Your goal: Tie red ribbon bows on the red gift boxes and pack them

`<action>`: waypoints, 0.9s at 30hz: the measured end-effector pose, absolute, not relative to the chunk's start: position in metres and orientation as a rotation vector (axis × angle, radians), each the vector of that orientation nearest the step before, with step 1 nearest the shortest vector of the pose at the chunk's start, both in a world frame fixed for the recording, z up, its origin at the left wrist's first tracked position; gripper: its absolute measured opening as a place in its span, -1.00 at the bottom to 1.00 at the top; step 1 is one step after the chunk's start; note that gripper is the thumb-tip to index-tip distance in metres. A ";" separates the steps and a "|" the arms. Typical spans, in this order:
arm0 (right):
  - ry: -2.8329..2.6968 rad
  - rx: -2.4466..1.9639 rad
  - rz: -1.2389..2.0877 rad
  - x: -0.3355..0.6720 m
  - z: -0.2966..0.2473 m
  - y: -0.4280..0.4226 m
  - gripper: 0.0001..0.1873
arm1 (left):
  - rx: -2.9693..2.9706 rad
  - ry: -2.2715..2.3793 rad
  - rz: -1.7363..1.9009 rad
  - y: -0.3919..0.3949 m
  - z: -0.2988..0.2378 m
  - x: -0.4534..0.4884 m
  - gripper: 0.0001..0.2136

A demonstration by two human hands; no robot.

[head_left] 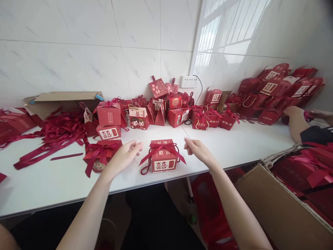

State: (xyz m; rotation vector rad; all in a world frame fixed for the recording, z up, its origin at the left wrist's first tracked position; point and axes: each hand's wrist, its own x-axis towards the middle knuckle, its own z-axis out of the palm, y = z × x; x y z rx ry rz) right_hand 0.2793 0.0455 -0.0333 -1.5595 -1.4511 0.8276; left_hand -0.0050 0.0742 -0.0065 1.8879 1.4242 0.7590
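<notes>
A red gift box (164, 166) stands upright in front of me near the table's edge. A dark red ribbon bow is tied across its top, and a twisted cord loops at each side. To its left hovers my left hand (128, 152), thumb and fingers loosely bent and apart, nothing in them. My right hand (195, 147) is to the right of the box with its fingers curled in, and no object shows in it. Neither hand touches the box. Another red box with a bow (97, 156) sits just beyond my left wrist, partly hidden by it.
Loose red ribbons (62, 130) lie in a heap at left, by an open cardboard carton (65, 99). Several red gift boxes (179, 116) line the wall, with more piled at right (270, 86). Another person's hand (293, 113) reaches in beside a cardboard box (275, 198) holding bow-tied boxes.
</notes>
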 end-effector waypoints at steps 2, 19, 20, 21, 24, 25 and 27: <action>-1.505 -1.579 0.871 0.262 -0.030 0.058 -0.44 | 1.913 1.479 0.783 0.083 -0.007 0.015 -0.59; -1.517 -1.176 0.909 0.241 -0.038 0.062 -0.67 | 1.737 1.060 1.157 0.088 -0.030 0.040 -0.75; -1.526 -1.186 0.910 0.242 -0.040 0.063 -0.67 | 1.750 1.031 1.154 0.089 -0.028 0.039 -0.76; -1.534 -1.201 0.907 0.243 -0.042 0.064 -0.67 | 1.760 1.014 1.139 0.090 -0.027 0.038 -0.76; -1.519 -1.286 0.727 0.243 -0.046 0.062 -0.73 | 1.776 1.007 1.061 0.093 -0.024 0.036 -0.75; -1.511 -1.306 0.577 0.241 -0.045 0.059 -0.76 | 1.776 1.005 1.044 0.094 -0.024 0.036 -0.74; -1.545 -1.270 0.229 0.234 -0.043 0.050 -0.79 | 1.777 0.989 1.030 0.096 -0.023 0.037 -0.74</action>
